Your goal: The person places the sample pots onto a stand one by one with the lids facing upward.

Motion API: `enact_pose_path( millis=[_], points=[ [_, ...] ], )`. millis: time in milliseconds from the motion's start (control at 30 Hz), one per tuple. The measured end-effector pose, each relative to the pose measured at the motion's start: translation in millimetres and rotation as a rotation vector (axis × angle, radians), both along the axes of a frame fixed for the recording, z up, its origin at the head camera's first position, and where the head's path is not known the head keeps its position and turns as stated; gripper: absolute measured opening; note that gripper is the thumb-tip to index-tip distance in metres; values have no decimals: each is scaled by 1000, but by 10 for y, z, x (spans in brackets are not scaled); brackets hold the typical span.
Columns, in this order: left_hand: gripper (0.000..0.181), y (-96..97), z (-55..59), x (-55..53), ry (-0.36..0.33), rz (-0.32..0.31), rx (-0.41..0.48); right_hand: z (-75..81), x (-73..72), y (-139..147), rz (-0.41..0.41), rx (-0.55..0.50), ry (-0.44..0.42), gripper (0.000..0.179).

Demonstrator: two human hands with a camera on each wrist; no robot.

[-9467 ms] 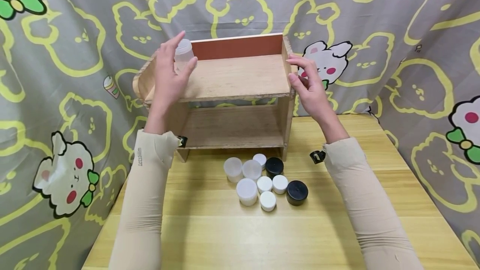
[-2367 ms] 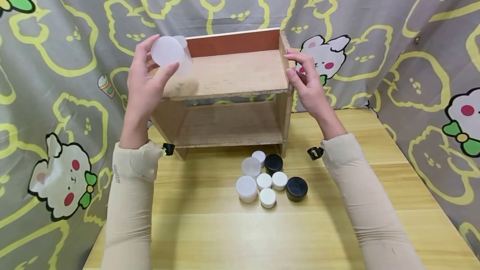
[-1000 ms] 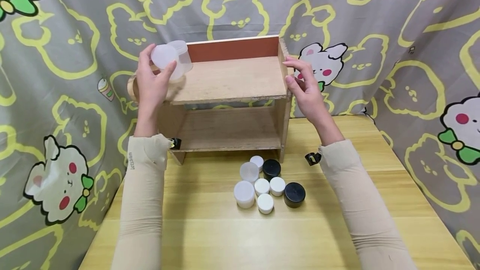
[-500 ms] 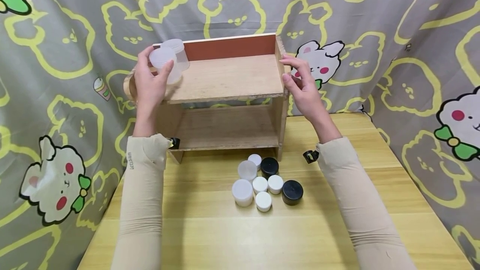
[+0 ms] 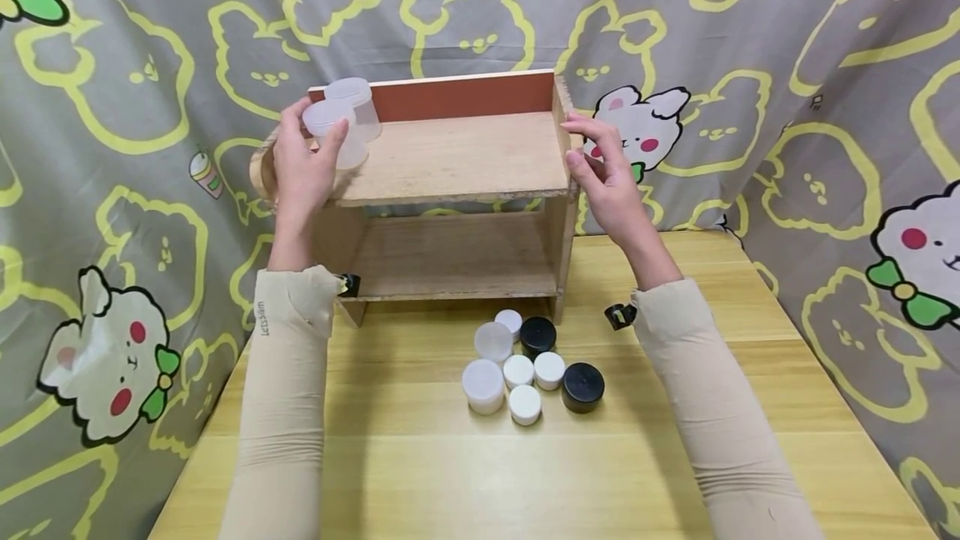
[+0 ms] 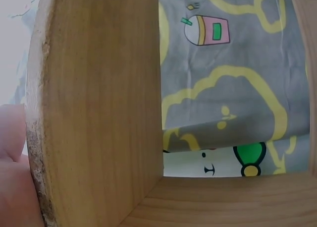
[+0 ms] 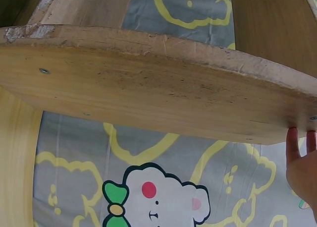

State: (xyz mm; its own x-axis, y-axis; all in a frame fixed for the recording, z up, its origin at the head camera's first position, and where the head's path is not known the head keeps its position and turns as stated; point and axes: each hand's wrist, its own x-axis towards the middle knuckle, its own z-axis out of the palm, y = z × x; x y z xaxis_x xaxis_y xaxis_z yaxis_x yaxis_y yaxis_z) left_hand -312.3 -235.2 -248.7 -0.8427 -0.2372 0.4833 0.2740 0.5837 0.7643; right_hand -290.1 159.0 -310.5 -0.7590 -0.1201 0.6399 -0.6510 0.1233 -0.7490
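In the head view, my left hand (image 5: 303, 165) curls around a translucent lidded jar (image 5: 330, 117) at the left end of the wooden shelf's (image 5: 465, 157) top board. The jar stands upright there, just in front of a second translucent jar (image 5: 366, 111). My right hand (image 5: 611, 182) grips the front edge of the shelf's right side panel (image 5: 566, 140) between thumb and fingers. Two fingertips (image 7: 292, 138) touch that panel's outer face in the right wrist view. In the left wrist view, only part of my left hand (image 6: 17, 192) shows beside a wooden board; the jar is hidden.
Before the shelf, on the wooden table (image 5: 420, 482), a cluster holds two translucent jars (image 5: 483, 382), several small white jars (image 5: 525, 402) and two black-lidded jars (image 5: 582, 386). The lower board (image 5: 457, 252) lies beneath the top one. A patterned curtain (image 5: 675, 15) hangs behind and at both sides.
One translucent jar has left the table cluster and now stands on the top board in my left hand. Its lid, earlier tipped toward me, has come upright. My right hand keeps its hold.
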Motion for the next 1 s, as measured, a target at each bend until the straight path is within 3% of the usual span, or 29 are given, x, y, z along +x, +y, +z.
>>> enact_pose_path(
  millis=[267, 1000],
  points=[
    [72, 1, -23, -26, 0, 24, -49, -20, 11, 0, -9, -15, 8, 39],
    [69, 7, -38, 15, 24, 72, -64, -16, 23, -29, 22, -47, 12, 39]
  ],
)
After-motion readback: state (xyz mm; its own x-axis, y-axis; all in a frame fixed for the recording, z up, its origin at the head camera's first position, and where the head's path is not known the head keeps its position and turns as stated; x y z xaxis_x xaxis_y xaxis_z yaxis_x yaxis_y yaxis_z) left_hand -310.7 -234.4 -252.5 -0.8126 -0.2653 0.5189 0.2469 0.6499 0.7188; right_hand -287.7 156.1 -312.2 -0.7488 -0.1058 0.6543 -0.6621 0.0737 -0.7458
